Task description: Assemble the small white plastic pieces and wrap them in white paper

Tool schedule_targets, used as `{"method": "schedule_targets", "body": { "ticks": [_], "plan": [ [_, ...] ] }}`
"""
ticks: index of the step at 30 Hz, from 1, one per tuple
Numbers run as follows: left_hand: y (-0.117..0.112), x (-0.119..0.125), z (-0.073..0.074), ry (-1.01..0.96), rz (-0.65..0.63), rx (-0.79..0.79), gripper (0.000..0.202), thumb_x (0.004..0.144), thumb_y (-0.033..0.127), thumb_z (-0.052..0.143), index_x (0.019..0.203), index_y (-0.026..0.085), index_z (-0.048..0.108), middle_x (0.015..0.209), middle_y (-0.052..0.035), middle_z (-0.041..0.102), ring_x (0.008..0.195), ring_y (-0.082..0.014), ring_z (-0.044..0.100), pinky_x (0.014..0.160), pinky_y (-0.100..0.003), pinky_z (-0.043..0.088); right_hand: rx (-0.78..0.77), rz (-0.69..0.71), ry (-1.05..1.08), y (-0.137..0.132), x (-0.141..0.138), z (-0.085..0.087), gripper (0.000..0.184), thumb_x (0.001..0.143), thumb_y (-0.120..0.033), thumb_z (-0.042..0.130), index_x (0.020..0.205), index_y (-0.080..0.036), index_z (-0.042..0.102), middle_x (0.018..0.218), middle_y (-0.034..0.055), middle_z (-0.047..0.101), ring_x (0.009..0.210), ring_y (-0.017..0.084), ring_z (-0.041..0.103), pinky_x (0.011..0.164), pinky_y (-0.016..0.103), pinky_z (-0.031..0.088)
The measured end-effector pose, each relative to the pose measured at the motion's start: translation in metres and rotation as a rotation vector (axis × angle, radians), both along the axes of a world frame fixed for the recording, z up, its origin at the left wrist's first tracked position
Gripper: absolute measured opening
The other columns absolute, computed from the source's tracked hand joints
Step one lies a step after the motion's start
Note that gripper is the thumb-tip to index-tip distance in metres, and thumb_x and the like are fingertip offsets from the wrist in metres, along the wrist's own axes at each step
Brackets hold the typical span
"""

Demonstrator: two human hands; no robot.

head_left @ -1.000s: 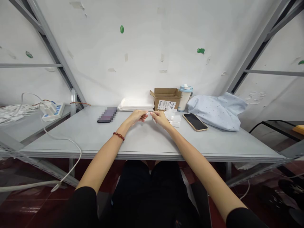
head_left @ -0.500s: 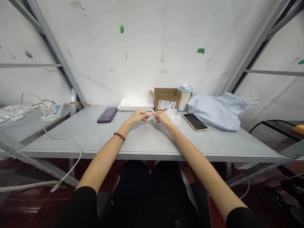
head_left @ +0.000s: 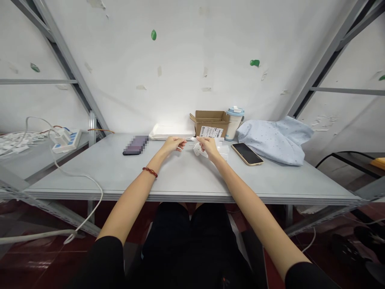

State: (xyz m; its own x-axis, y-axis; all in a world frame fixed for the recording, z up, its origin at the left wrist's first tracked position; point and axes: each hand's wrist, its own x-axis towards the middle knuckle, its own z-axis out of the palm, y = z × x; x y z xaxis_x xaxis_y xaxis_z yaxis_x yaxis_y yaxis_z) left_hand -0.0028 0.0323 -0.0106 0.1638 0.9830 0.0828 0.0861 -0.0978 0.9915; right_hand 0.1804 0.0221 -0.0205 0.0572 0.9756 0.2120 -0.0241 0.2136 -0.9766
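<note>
A: ok so what's the count?

B: two hands (head_left: 173,145) (head_left: 208,147), one desk (head_left: 186,176), one cardboard box (head_left: 212,131), one lidded cup (head_left: 234,126), one cloth bundle (head_left: 276,140), one bracelet (head_left: 150,172), one pale-cased phone (head_left: 247,154), one pixelated slab (head_left: 136,144)

A: green spots (head_left: 153,35) (head_left: 254,63) (head_left: 35,67) (head_left: 381,77)?

B: four that I see

From the front edge of the table (head_left: 186,176), a hand can pass freely between the left forearm (head_left: 130,196) and the right forearm (head_left: 246,196), until the left hand (head_left: 173,145) and the right hand (head_left: 207,145) close the way. Along the back edge, the white stack (head_left: 172,132), the cardboard box (head_left: 212,121), the lidded cup (head_left: 234,126) and the blue cloth (head_left: 275,140) make one row of obstacles, while the phone (head_left: 247,154) takes some room in front.
</note>
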Motion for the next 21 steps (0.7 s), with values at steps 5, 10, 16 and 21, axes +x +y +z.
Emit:
{"method": "schedule_targets", "body": {
  "ticks": [5, 10, 16, 21],
  "plan": [
    [0.0010, -0.0002, -0.0017, 0.008, -0.001, -0.007, 0.024, 0.075, 0.034, 0.072, 0.066, 0.012, 0.067, 0.060, -0.0011, 0.056, 0.055, -0.0095, 0.051, 0.055, -0.024, 0.043, 0.000, -0.029, 0.007, 0.0004, 0.0014, 0.0007, 0.029, 0.073, -0.035, 0.066, 0.055, -0.018, 0.049, 0.048, -0.0064, 0.034, 0.044, 0.006, 0.028, 0.043, 0.024, 0.027],
    [-0.0009, -0.0009, -0.0003, -0.055, -0.019, -0.015, 0.025, 0.074, 0.036, 0.075, 0.071, 0.012, 0.069, 0.063, -0.0015, 0.058, 0.057, -0.0095, 0.052, 0.059, -0.025, 0.043, -0.010, 0.057, 0.057, -0.0033, 0.0002, 0.0034, 0.030, 0.070, -0.035, 0.069, 0.056, -0.019, 0.049, 0.047, -0.0072, 0.032, 0.045, 0.007, 0.026, 0.042, 0.024, 0.027],
    [-0.0059, -0.0007, 0.0050, -0.130, -0.025, -0.066, 0.021, 0.076, 0.032, 0.074, 0.073, 0.012, 0.070, 0.068, -0.0027, 0.061, 0.059, -0.0091, 0.053, 0.061, -0.025, 0.044, 0.007, 0.138, 0.053, -0.0053, -0.0023, 0.0034, 0.041, 0.066, -0.044, 0.076, 0.054, -0.020, 0.044, 0.045, -0.0076, 0.030, 0.044, 0.006, 0.026, 0.042, 0.023, 0.026],
    [-0.0054, -0.0007, 0.0044, -0.132, -0.048, -0.072, 0.021, 0.075, 0.032, 0.075, 0.074, 0.012, 0.071, 0.067, -0.0036, 0.061, 0.060, -0.0099, 0.053, 0.061, -0.025, 0.044, 0.012, 0.159, 0.049, -0.0067, -0.0024, 0.0041, 0.043, 0.066, -0.046, 0.076, 0.054, -0.020, 0.044, 0.045, -0.0072, 0.031, 0.044, 0.006, 0.027, 0.042, 0.023, 0.026]
  ]
}}
